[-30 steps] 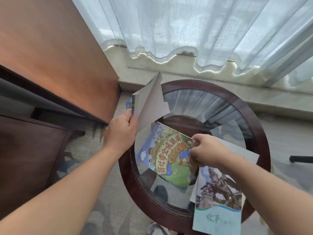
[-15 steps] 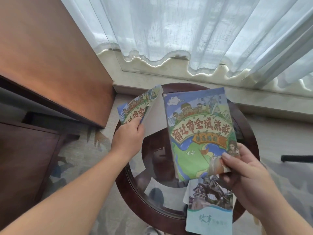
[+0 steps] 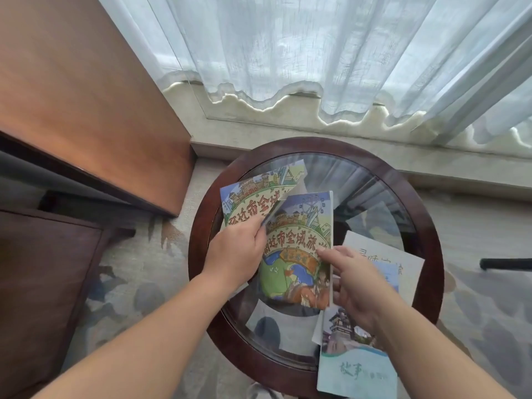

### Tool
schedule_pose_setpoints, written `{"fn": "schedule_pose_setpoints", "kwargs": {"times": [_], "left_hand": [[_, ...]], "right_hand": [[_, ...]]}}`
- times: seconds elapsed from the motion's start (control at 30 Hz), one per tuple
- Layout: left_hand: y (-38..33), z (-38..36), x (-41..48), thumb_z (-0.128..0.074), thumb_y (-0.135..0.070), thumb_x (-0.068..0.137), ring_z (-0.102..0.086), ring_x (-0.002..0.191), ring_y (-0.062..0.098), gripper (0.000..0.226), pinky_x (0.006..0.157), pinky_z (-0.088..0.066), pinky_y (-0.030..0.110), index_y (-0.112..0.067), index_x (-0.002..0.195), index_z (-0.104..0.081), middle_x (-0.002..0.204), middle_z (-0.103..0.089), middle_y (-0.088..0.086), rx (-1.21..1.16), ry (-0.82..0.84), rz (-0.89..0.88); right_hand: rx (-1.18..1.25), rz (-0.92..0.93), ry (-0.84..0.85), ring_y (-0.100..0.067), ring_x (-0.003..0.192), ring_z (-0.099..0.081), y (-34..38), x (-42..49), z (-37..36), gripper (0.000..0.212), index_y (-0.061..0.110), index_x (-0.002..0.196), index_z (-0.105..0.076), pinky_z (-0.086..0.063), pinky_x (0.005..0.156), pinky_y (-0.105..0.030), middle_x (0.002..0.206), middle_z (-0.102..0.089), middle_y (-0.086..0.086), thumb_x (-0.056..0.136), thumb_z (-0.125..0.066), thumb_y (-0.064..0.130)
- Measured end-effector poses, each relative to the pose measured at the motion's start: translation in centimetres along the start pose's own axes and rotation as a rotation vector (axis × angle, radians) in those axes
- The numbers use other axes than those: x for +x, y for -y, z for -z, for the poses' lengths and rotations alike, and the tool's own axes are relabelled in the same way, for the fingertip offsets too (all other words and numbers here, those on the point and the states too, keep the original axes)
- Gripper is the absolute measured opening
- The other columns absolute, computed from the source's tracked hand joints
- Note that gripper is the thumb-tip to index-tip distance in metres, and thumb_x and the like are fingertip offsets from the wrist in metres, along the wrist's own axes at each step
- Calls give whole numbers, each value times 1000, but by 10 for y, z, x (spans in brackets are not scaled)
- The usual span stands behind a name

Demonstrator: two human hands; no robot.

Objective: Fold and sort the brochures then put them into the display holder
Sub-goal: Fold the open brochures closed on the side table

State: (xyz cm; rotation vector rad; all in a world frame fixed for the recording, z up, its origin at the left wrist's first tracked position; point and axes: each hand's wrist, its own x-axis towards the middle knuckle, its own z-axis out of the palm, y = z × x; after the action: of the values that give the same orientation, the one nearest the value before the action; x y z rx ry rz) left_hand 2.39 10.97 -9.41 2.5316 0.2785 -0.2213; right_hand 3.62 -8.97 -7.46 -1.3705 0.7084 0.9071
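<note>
Fingers (image 3: pixel 331 254) of the right hand (image 3: pixel 357 286) pinched the right edge of the first map brochure (image 3: pixel 299 254), one digit on the printed cover and the others at and behind its edge. The sheet was held above the bench (image 3: pixel 426 226). Fingers (image 3: pixel 254 236) of the left hand (image 3: pixel 234 254) gripped the lower part of the second map brochure (image 3: pixel 253 197), which bore the same cartoon design. It was held just to the left and slightly farther off, and the two sheets overlapped in view. Nearest the viewer, a tower brochure (image 3: pixel 354 367) with a teal lower band lay on the bench and overhung its near rim. Beyond the right hand, a pale brochure (image 3: pixel 383 251) lay flat on the glass top, partly hidden by that hand. The bench was round, with a dark wooden rim. To its left stood a brown wooden cabinet (image 3: pixel 86 96). Behind the bench ran a stone sill (image 3: pixel 288 131), and farthest off hung a sheer white curtain (image 3: pixel 345 53).
</note>
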Motion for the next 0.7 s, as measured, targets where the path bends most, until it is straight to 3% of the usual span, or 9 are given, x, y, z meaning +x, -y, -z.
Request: {"fn": "schedule_pose_setpoints", "kwargs": {"times": [0.07, 0.13, 0.2, 0.27, 0.33, 0.43, 0.6, 0.7], "left_hand": [[-1, -1, -2, -41, -28, 100, -41, 54, 22, 31, 46, -22, 32, -29, 70, -35, 56, -45, -9, 12, 6, -5], [-1, -2, -3, -42, -28, 100, -40, 55, 23, 31, 48, -20, 34, -28, 70, -33, 59, -51, -5, 35, -12, 5], [0, -2, -3, -42, -28, 100, -46, 59, 28, 24, 53, -23, 33, -26, 75, -42, 70, -63, 2, 54, -28, 3], [-1, -3, -4, -42, -28, 100, -58, 69, 34, 21, 55, -26, 33, -22, 84, -53, 78, -67, 5, 89, -29, -26], [-5, -6, -6, -42, -28, 100, -62, 76, 35, 21, 55, -30, 32, -20, 90, -59, 83, -68, 5, 126, -29, -64], [-12, -12, -6, -38, -33, 100, -64, 85, 28, 27, 59, -44, 34, -22, 104, -62, 95, -67, 0, 223, 14, -113], [-18, -16, -7, -34, -34, 100, -61, 91, 22, 31, 61, -45, 33, -22, 103, -62, 99, -63, -3, 375, 24, -144], [-27, -22, -9, -36, -32, 100, -62, 94, 25, 30, 63, -46, 34, -19, 102, -63, 101, -66, 0, 417, 48, -184]], "right_hand": [[-47, 15, 28, -30, 85, -74, 2, 6, -4, 13, 14, 106, -62, -60, 74, -51, 95, -76, -10, 99, -53, 21], [-15, 74, -18, -30, 87, -74, 3, 11, -6, 18, 17, 108, -64, -59, 76, -53, 97, -76, -8, 101, -47, 17], [100, 152, -99, -29, 88, -74, 1, 15, -8, 21, 18, 110, -63, -60, 71, -49, 100, -76, -7, 102, -44, 14], [235, 201, -191, -30, 92, -72, -3, 17, -10, 20, 18, 111, -62, -58, 77, -52, 103, -75, -8, 102, -45, 13], [311, 200, -245, -26, 87, -74, -6, 18, -16, 17, 18, 108, -62, -60, 72, -46, 98, -76, -6, 102, -47, 14], [290, 101, -195, -16, 75, -73, -7, 21, -31, 11, 19, 101, -63, -55, 59, -31, 87, -77, 0, 99, -52, 19], [225, -4, -111, -23, 90, -68, -7, 29, -42, 19, 15, 114, -60, -55, 64, -31, 107, -73, -8, 102, -47, 17], [252, -51, -26, -24, 85, -70, -15, 29, -52, 19, 7, 114, -63, -58, 63, -35, 99, -74, -11, 100, -51, 13]]}}
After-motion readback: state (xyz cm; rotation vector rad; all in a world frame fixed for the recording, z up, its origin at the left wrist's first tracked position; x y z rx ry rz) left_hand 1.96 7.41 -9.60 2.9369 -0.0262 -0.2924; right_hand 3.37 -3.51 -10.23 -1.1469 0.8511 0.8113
